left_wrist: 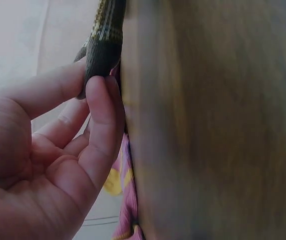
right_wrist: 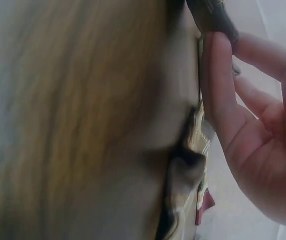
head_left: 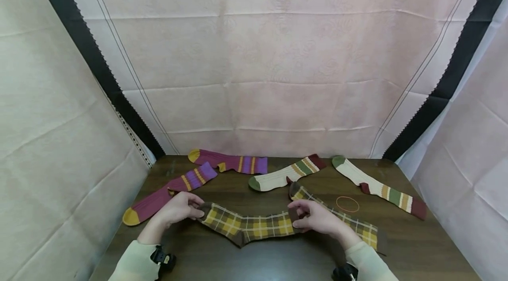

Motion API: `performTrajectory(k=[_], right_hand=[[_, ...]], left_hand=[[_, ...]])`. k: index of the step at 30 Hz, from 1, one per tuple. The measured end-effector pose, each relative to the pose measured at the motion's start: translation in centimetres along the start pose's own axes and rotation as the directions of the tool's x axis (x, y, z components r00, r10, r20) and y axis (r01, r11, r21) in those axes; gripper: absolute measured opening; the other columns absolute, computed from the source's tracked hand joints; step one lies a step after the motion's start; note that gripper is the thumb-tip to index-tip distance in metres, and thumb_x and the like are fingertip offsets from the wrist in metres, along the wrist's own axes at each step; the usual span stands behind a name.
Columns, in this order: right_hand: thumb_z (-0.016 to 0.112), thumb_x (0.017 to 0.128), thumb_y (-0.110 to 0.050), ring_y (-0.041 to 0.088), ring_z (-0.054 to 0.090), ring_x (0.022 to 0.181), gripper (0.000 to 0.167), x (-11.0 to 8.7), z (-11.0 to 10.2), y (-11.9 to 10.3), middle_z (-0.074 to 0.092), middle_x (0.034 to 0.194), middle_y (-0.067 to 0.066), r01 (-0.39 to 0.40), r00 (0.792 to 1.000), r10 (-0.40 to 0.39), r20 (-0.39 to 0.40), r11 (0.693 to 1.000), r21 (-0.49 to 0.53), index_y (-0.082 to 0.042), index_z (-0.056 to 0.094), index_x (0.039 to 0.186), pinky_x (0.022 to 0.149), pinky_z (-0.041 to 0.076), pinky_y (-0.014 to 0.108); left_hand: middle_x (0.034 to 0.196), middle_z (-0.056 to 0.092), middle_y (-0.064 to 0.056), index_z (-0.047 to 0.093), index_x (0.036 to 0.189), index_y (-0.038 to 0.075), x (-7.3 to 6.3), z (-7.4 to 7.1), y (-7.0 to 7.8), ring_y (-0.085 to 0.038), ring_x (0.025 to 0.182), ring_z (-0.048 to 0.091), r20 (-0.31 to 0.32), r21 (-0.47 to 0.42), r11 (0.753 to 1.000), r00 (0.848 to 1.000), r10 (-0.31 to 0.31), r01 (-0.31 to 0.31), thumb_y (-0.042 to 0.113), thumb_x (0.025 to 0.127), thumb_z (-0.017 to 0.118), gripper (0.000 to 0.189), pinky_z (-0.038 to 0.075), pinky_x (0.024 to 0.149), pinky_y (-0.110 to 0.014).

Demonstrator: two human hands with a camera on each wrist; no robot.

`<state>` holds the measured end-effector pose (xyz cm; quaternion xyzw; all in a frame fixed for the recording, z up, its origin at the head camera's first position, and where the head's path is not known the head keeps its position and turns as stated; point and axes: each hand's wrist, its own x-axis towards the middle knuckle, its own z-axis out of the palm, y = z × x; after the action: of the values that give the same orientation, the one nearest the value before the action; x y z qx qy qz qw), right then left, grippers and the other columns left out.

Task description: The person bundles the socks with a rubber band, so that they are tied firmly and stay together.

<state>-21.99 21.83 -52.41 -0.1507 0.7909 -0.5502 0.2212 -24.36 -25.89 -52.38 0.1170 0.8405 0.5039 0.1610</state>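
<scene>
Holding a plaid sock (head_left: pixel 263 227) by both ends.
Pinched in left grip (head_left: pixel 179 208) and right grip (head_left: pixel 317 217), both nearly closed on it; spread lengthwise over the counter (head_left: pixel 222 263) beside another plaid sock (head_left: pixel 364 230), probably to keep it straight.

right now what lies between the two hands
The head view shows a yellow plaid sock between the left hand and the right hand, held at both dark ends.
</scene>
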Motion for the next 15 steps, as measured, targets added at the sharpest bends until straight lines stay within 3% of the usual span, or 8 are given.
performTrajectory(k=[10,15], right_hand=[[0.077,0.096,-0.002,0.031,0.054,0.11,0.05,-0.8,-1.1,1.3,0.054,0.122,0.019,-0.024,1.0,0.024,-0.012,1.0,-0.012,0.001,0.061,0.143,0.077,0.064,0.045],[0.078,0.095,-0.001,0.031,0.056,0.106,0.049,-1.1,-1.3,1.1,0.052,0.122,0.02,-0.029,0.999,0.029,-0.017,0.999,-0.025,0.001,0.062,0.141,0.076,0.064,0.046]], left_hand=[[0.093,0.07,-0.012,0.071,0.117,-0.01,0.7,1.4,0.4,-0.024,0.079,0.07,0.059,-0.046,0.998,0.997,-0.044,0.047,0.002,0.09,0.082,0.032,0.064,0.072,-0.042],[0.094,0.068,-0.013,0.07,0.118,-0.011,0.8,1.8,0.2,-0.024,0.079,0.07,0.08,-0.071,0.995,0.995,-0.06,0.066,0.001,0.09,0.082,0.033,0.065,0.072,-0.041]])
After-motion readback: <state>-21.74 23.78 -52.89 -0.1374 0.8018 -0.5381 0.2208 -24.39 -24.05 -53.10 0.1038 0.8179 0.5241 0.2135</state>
